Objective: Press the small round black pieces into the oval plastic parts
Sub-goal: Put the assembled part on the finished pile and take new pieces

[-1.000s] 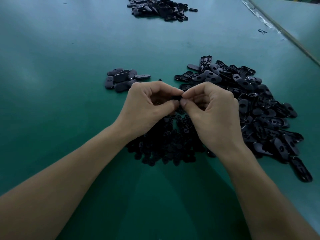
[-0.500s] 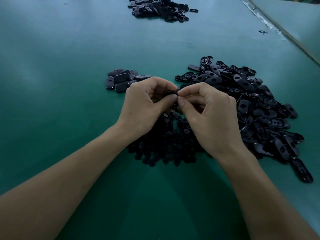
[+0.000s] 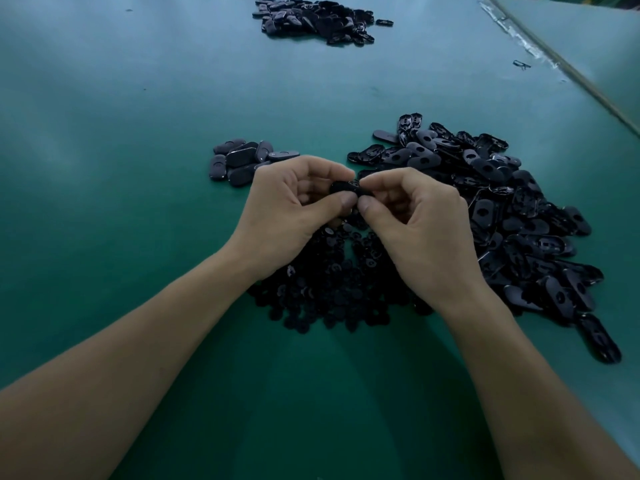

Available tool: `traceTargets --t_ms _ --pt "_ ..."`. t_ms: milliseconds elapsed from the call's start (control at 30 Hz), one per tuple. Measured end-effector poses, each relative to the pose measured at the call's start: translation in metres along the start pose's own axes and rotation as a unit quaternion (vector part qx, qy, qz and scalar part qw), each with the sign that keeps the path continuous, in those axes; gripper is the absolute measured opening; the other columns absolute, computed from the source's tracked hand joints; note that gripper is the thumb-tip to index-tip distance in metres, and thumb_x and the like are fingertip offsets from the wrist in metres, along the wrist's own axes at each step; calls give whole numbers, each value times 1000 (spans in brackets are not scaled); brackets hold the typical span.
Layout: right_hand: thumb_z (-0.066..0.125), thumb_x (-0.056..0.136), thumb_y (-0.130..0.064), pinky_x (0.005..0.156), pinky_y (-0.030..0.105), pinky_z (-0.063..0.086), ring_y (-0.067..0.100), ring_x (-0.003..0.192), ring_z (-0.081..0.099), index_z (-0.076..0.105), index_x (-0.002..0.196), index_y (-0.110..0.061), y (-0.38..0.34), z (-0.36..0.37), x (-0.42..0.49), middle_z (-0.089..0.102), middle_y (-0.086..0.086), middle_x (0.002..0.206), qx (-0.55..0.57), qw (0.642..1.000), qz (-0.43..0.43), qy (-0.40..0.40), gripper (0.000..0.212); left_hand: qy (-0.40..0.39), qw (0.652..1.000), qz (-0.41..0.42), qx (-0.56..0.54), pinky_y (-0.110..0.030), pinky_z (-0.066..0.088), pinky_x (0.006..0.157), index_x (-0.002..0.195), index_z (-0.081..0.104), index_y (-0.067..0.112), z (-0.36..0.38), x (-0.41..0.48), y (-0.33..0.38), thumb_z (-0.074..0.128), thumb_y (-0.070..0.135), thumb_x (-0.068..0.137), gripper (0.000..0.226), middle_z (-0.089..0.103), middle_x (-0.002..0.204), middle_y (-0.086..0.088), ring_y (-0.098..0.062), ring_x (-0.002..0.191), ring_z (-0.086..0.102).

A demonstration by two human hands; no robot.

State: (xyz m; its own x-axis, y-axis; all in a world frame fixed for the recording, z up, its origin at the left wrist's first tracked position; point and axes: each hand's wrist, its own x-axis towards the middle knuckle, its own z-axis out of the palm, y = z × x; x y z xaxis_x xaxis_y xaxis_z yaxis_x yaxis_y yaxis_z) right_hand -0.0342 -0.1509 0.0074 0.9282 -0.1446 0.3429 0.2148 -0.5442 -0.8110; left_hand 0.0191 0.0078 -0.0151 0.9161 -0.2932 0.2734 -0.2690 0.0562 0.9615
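Observation:
My left hand point(image 3: 294, 209) and my right hand point(image 3: 419, 223) meet above the table, fingertips together. Between them sits one black oval plastic part point(image 3: 346, 188), pinched by thumb and fingers of both hands; a small round piece seems to sit at its middle under my right fingertips. Below my hands lies a heap of small round black pieces point(image 3: 332, 282). A big pile of oval plastic parts point(image 3: 502, 209) spreads to the right.
A small group of oval parts point(image 3: 242, 161) lies just left of my hands. Another pile of black parts point(image 3: 318, 19) sits far back. The green table point(image 3: 104, 133) has a taped seam and edge at the upper right point(image 3: 540, 53).
Both hands have turned slightly, so the oval part between the fingertips now shows more. They stay in the same spot over the round pieces.

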Motion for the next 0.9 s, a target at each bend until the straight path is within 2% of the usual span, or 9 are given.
traceTargets --t_ms 200,400,633,767,900 --pt "75 88 -15 73 18 54 3 75 68 73 95 -28 3 -2 1 72 -13 80 26 1000 4 -14 15 -9 1000 -5 -11 -18 57 66 96 73 15 -1 0 -1 76 -3 83 22 77 80 2 -7 71 71" --pt "75 88 -14 65 12 50 0 69 65 72 89 -26 2 0 0 70 -15 74 9 1000 -3 -7 12 -16 1000 -10 -10 -18 57 67 97 72 13 -1 0 0 75 -5 83 23 76 78 3 -8 71 71" --pt "72 88 -16 61 13 50 2 66 64 66 83 -30 -2 4 0 69 -13 72 -3 1000 18 8 16 -5 1000 -4 -1 -18 58 68 94 72 14 0 1 2 75 -7 84 24 76 75 5 -6 68 71" --pt "73 88 -16 60 12 48 0 63 62 67 83 -30 -3 4 0 68 -13 71 4 1000 24 15 16 6 1000 0 0 -20 59 68 93 73 14 0 1 3 76 -7 82 24 76 75 3 -8 67 71" --pt "74 88 -16 63 16 52 2 66 65 71 87 -28 -4 2 -1 71 -13 73 5 1000 23 11 12 16 1000 -3 -1 -21 59 66 92 73 13 1 0 2 77 -7 81 23 76 75 -1 -13 65 72"
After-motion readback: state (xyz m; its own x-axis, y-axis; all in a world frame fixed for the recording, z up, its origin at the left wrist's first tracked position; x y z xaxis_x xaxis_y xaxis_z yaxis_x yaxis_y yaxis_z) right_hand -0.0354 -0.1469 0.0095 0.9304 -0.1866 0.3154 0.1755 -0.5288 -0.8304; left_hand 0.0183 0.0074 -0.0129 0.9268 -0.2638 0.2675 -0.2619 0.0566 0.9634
